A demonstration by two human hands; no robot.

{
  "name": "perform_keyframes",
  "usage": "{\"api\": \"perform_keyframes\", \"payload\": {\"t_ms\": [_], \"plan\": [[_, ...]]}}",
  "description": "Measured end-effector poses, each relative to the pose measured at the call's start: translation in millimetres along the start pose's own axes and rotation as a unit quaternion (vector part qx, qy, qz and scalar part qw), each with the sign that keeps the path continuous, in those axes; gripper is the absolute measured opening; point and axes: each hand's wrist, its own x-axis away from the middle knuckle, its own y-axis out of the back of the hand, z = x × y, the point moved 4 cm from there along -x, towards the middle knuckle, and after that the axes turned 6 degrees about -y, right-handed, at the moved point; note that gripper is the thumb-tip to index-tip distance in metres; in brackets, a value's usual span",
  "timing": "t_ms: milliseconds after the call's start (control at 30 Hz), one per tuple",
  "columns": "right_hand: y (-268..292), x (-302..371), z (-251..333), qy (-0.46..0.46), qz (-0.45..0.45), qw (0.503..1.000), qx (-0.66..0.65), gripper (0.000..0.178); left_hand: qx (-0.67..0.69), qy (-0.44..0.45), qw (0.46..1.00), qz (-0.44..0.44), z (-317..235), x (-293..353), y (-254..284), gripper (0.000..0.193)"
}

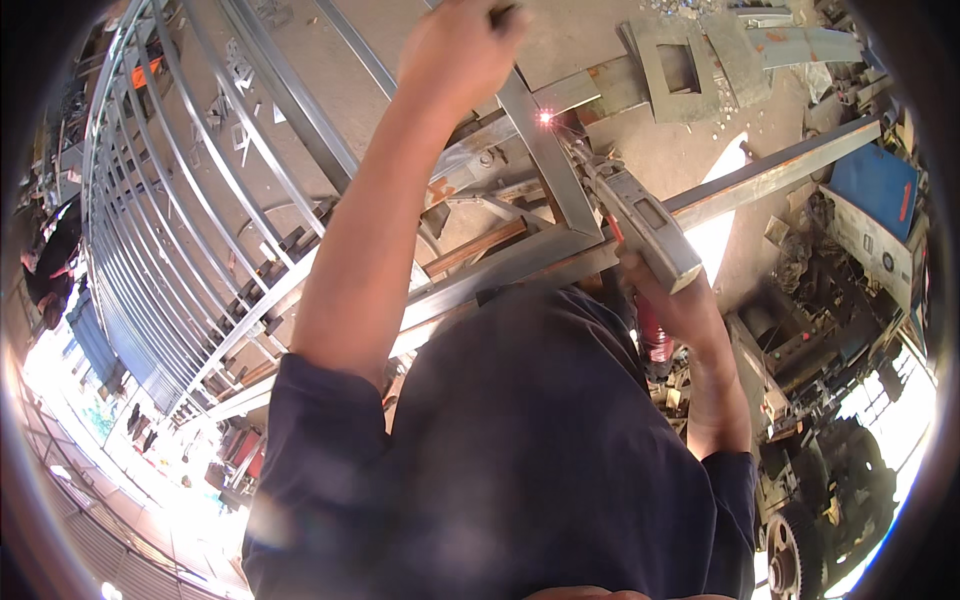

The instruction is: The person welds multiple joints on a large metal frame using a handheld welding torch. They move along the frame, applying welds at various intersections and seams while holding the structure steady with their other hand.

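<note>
Metal frame corner, grey square tubing, mitred joint; near picture centre, just above the dark-blue shirt. Bright pink-white spark up along the frame's upright bar, just above the corner. Electrode holder, grey blocky head, pointed up-left toward the spark, thin rod tip close to the spark, crossing just right of the corner. Right hand closed around the holder's handle, below and right of the corner; fingers wrapped tight, red grip showing beneath the hand. Left hand raised well above the corner, at the top edge of the view, fist shut around something dark at its top; what it is, cannot tell. Left forearm running down from there to the shirt sleeve, left of the corner.

Long steel bar stretching right and upward from the corner. Flat grey plate with a square cut-out above and right of the corner, on the concrete floor. Barred metal gate lying far left of the corner, long parallel bars curving with the lens. Blue box-shaped machine far right of the corner. Toothed wheel well below and right of the corner, by the picture's lower rim. Another person in dark clothes at the far left edge, well apart from the frame.
</note>
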Motion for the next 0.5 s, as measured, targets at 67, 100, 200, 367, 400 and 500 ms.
{"api": "perform_keyframes", "payload": {"t_ms": [67, 100, 200, 367, 400, 500], "plan": [[-1, 5, -8, -0.096, -0.009, 0.995, -0.01, 0.028, -0.027, 0.067, 0.997, -0.007, 10, 47, 17, 0.052], [-1, 4, -7, -0.111, -0.014, 0.994, -0.012, 0.028, 0.0, 0.109, 0.994, 0.013, 13, 73, 18, 0.042], [-6, 4, -5, -0.152, -0.018, 0.986, -0.061, 0.03, 0.072, 0.143, 0.983, 0.086, 26, 163, -1, 0.027], [-10, 3, -14, -0.132, -0.03, 0.989, -0.051, 0.033, 0.187, 0.173, 0.944, 0.21, 29, 286, -51, 0.028], [-11, 3, -17, -0.123, -0.034, 0.991, -0.041, 0.033, 0.2, 0.175, 0.936, 0.229, 27, 300, -61, 0.029], [-14, 3, -18, -0.07, -0.055, 0.996, -0.015, 0.033, 0.247, 0.171, 0.924, 0.238, 10, 315, -65, 0.032]]}}
